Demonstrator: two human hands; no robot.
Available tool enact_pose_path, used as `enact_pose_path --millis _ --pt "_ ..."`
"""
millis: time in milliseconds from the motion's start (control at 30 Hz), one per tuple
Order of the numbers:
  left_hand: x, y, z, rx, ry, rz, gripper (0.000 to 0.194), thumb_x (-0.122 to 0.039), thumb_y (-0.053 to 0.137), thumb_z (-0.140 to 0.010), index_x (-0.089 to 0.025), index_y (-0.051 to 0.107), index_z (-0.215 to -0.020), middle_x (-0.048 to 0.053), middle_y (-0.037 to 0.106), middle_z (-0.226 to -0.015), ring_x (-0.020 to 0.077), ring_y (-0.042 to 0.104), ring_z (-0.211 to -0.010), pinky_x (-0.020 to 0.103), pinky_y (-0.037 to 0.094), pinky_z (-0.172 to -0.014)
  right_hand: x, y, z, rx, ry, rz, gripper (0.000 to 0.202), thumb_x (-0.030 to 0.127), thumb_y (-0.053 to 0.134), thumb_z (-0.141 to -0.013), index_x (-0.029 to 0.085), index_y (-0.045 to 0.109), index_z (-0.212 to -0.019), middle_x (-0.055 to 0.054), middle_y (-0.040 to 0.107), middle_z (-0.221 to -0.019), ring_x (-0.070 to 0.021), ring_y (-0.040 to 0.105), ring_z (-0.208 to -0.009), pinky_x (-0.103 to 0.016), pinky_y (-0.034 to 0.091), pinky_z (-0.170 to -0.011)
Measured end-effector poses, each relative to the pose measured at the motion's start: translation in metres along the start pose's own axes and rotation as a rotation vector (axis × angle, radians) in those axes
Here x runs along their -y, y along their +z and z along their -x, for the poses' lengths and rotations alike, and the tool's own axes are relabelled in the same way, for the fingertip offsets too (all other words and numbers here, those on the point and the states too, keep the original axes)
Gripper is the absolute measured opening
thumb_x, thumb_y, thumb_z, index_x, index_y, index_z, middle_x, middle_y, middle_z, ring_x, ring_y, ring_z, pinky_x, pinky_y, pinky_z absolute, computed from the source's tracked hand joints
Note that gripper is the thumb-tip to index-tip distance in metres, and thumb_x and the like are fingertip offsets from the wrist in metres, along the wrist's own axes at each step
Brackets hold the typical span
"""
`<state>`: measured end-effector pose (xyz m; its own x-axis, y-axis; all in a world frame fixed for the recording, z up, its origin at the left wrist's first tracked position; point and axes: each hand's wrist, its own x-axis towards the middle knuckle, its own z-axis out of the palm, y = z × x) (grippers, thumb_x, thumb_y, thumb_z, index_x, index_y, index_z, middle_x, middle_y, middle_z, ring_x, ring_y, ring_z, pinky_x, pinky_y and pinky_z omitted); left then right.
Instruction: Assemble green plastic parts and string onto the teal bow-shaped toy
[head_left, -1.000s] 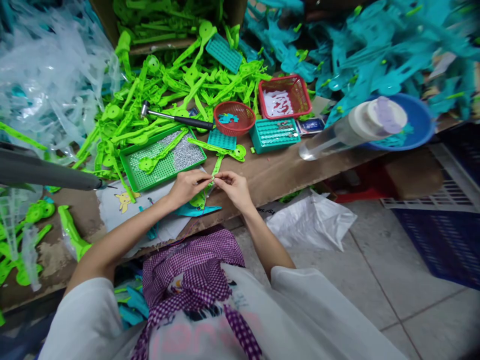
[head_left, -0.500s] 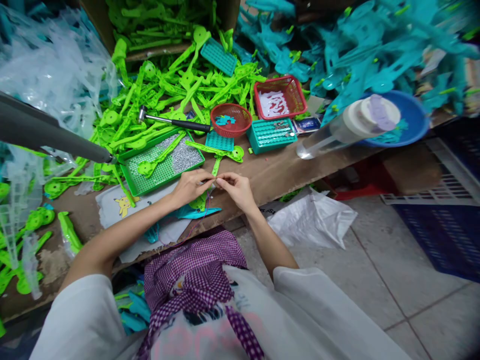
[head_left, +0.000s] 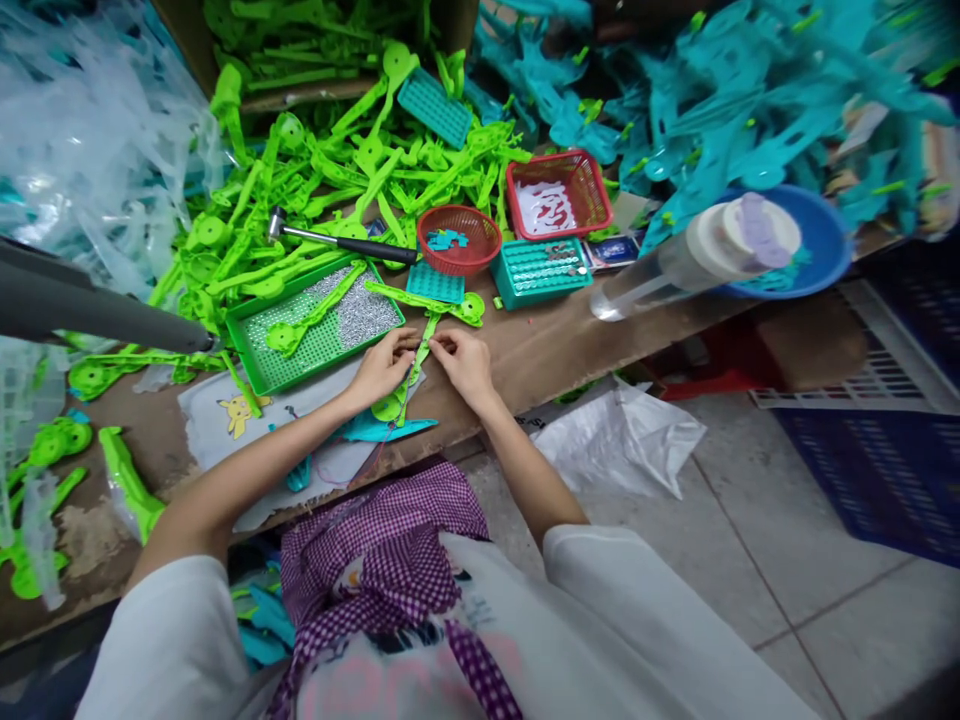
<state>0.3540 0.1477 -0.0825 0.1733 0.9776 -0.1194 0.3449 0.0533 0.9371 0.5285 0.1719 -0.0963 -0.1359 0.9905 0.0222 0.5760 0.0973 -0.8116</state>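
A long light-green plastic part (head_left: 417, 368) with a round end lies slantwise between my two hands over the table edge. My left hand (head_left: 384, 370) has its fingers curled against its left side. On its right side, the thumb and fingers of my right hand (head_left: 463, 366) are pinched at the edge; anything small inside the pinch is hidden. Just beyond the fingertips lies another green part (head_left: 471, 309) with a round end. Under my left hand a flat blue piece (head_left: 390, 429) rests on a pale cloth (head_left: 206, 425) with a yellow cartoon figure.
A green tray (head_left: 300, 372) holds small silvery pieces and a green part. Behind it lie a hammer (head_left: 330, 239), a round red basket (head_left: 480, 262), a square red basket (head_left: 598, 207) and a teal box (head_left: 525, 288). A clear bottle (head_left: 660, 262) stands right. Green parts (head_left: 300, 190) are heaped behind.
My hands have moved apart from where their fingertips met, and more of the green part shows between them. The whole view has shifted slightly.
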Motion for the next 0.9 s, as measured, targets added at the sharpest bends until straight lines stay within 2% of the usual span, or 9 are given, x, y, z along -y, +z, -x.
enact_pose_path --millis 100,200,333,433,567,700,800,900 --pt "-0.001 -0.001 -0.006 0.022 -0.027 -0.040 0.046 -0.019 0.059 -0.083 -0.013 0.054 -0.128 0.015 0.069 -0.121 0.0192 0.070 -0.094 0.031 0.054 -0.079 0.001 -0.004 -0.003 0.023 -0.010 0.025 0.015 0.031 0.062 -0.084 0.021 0.072 -0.085 -0.005 0.076 -0.084 -0.0173 0.068 -0.073 -0.029 0.050 -0.072" --pt "-0.011 -0.002 -0.013 0.036 -0.030 -0.227 0.045 -0.023 0.066 -0.080 -0.015 0.061 -0.124 0.011 0.074 -0.107 0.0183 0.068 -0.079 0.032 0.052 -0.077 0.004 -0.008 -0.007 0.050 -0.018 0.080 0.012 0.029 0.064 -0.081 0.021 0.071 -0.080 -0.003 0.075 -0.077 -0.0170 0.068 -0.069 -0.027 0.048 -0.067" --pt "-0.023 -0.003 -0.021 0.084 -0.022 -0.410 0.040 -0.018 0.067 -0.076 -0.020 0.071 -0.116 0.003 0.075 -0.084 0.0208 0.067 -0.076 0.032 0.050 -0.079 0.012 -0.016 -0.014 0.131 -0.007 0.186 0.011 0.028 0.064 -0.081 0.020 0.071 -0.077 -0.003 0.075 -0.075 -0.0180 0.068 -0.070 -0.027 0.045 -0.066" --pt "-0.025 -0.001 -0.021 0.076 -0.024 -0.414 0.041 -0.017 0.067 -0.075 -0.021 0.072 -0.116 0.002 0.074 -0.081 0.0208 0.066 -0.074 0.031 0.049 -0.076 0.021 -0.022 -0.023 0.217 -0.025 0.295 0.009 0.024 0.064 -0.080 0.019 0.071 -0.075 -0.005 0.074 -0.075 -0.0201 0.068 -0.074 -0.028 0.042 -0.067" --pt "-0.022 0.001 -0.019 0.056 -0.003 -0.410 0.040 -0.018 0.067 -0.075 -0.020 0.073 -0.114 0.002 0.073 -0.082 0.0192 0.064 -0.071 0.030 0.048 -0.074 0.023 -0.028 -0.031 0.316 -0.158 0.339 0.011 0.021 0.061 -0.084 0.018 0.071 -0.080 -0.007 0.074 -0.078 -0.0194 0.066 -0.076 -0.028 0.040 -0.068" --pt "-0.019 0.001 -0.018 0.045 0.011 -0.388 0.043 -0.018 0.067 -0.075 -0.021 0.072 -0.118 0.002 0.073 -0.082 0.0180 0.063 -0.070 0.028 0.048 -0.072 0.007 -0.026 -0.024 0.270 -0.236 0.220 0.014 0.025 0.057 -0.089 0.018 0.069 -0.086 -0.006 0.073 -0.085 -0.0168 0.063 -0.077 -0.026 0.042 -0.071" --pt "-0.019 0.001 -0.018 0.040 0.011 -0.370 0.043 -0.018 0.067 -0.074 -0.021 0.072 -0.117 0.002 0.073 -0.083 0.0177 0.062 -0.069 0.028 0.049 -0.072 -0.004 -0.020 -0.015 0.186 -0.226 0.123 0.016 0.029 0.055 -0.092 0.020 0.068 -0.090 -0.005 0.072 -0.088 -0.0169 0.062 -0.078 -0.026 0.044 -0.074" --pt "-0.021 0.000 -0.016 0.040 0.010 -0.373 0.043 -0.018 0.066 -0.074 -0.021 0.072 -0.117 0.003 0.073 -0.084 0.0170 0.062 -0.068 0.028 0.049 -0.071 -0.007 -0.015 -0.012 0.159 -0.223 0.127 0.017 0.030 0.056 -0.091 0.020 0.068 -0.088 -0.006 0.071 -0.086 -0.0176 0.062 -0.079 -0.027 0.044 -0.073"
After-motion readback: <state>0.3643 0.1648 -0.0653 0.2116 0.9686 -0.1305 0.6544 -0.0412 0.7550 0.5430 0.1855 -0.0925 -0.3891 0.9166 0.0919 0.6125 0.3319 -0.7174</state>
